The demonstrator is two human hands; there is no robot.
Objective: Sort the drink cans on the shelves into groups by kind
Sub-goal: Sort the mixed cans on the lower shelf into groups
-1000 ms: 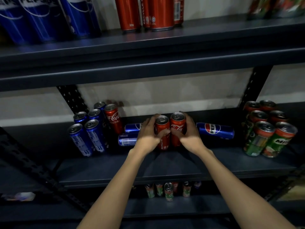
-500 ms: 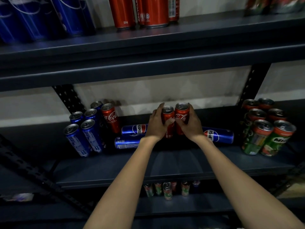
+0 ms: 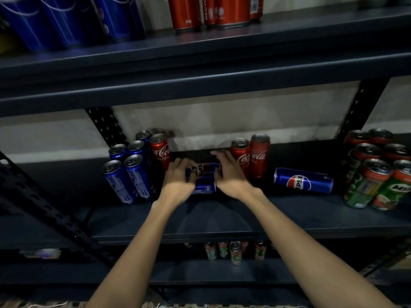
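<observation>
My left hand (image 3: 179, 178) and right hand (image 3: 226, 174) curl around two lying Pepsi cans (image 3: 205, 178) on the middle shelf (image 3: 222, 221). Just right stand two upright Coca-Cola cans (image 3: 250, 157), then another fallen Pepsi can (image 3: 303, 180); upright blue Pepsi cans (image 3: 126, 172) stand left.

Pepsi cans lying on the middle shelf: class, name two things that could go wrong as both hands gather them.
1. The two lying Pepsi cans are round and on their sides; a loose grip by the left hand or right hand could let one roll off the shelf.
2. The right hand is close to two upright Coke cans; a bump might topple them.
</observation>
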